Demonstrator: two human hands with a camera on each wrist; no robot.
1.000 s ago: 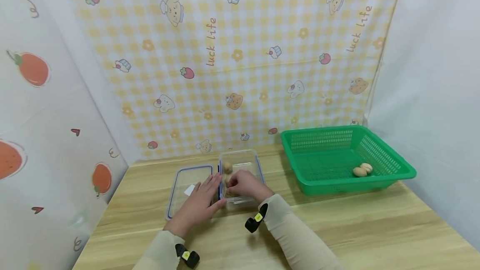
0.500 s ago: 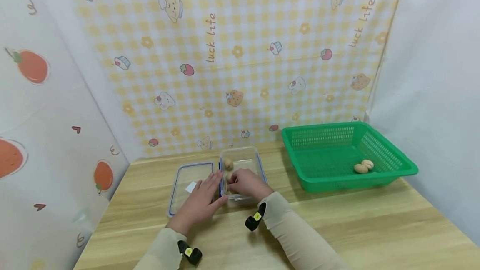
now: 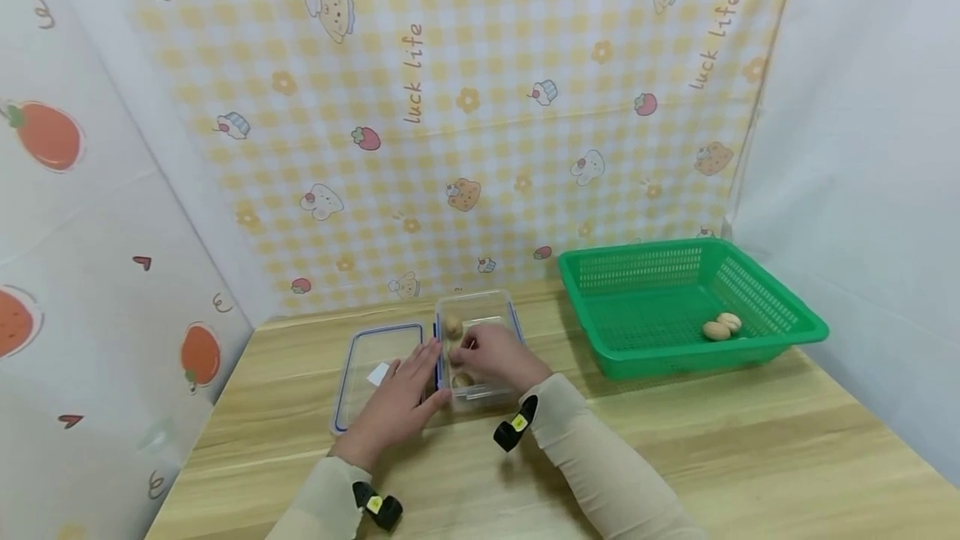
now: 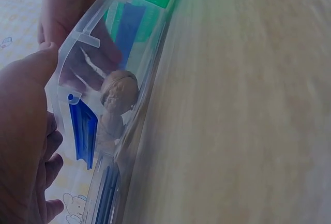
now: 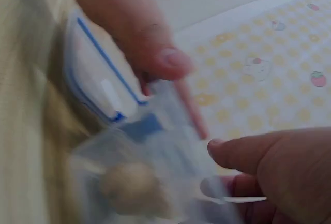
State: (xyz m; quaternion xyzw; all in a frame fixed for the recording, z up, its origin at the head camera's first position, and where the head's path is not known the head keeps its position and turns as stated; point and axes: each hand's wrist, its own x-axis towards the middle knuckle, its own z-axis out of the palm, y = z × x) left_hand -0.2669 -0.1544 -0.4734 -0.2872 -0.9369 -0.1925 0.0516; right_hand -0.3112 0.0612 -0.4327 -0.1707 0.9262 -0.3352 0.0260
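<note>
A clear plastic food box with blue side clips stands on the table, walnuts along its left side. The far walnut and the near walnut show plainly; another lies partly hidden by the right fingertips. My left hand rests along the box's left rim, fingers straight, thumb by the near corner. Over the walnuts inside the box is my right hand, fingers bent. In the right wrist view its thumb and fingertips stand apart, with no walnut between them; one walnut shows blurred through the wall.
The box's clear lid, with a blue seal and a white label, lies flat at the left, partly under my left hand. A green basket stands at the right with a few walnuts inside. A checked cloth hangs behind.
My right hand has moved a little farther back inside the box, away from the near walnut, which now shows uncovered. My left hand has stayed at the rim. The head view has shifted slightly.
</note>
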